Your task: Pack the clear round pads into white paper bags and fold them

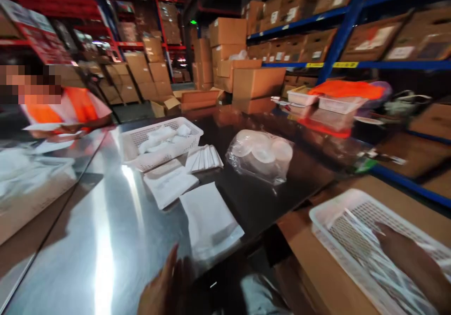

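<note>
My left hand is at the front edge of the metal table, fingers stretched out and blurred, with nothing seen in it. Just beyond it lies a stack of flat white packets. My right hand reaches down into a white perforated plastic basket, over long thin white strips in clear wrapping. Its fingertips are blurred and partly hidden, so I cannot make out whether they grip a strip. Farther back are another packet stack and a fanned row of white packets.
A white basket of wrapped white items stands beyond the packets. Right of it lies a clear bag of round, pale containers. A person in an orange vest handles white sheets at far left. Cartons and blue shelving stand behind.
</note>
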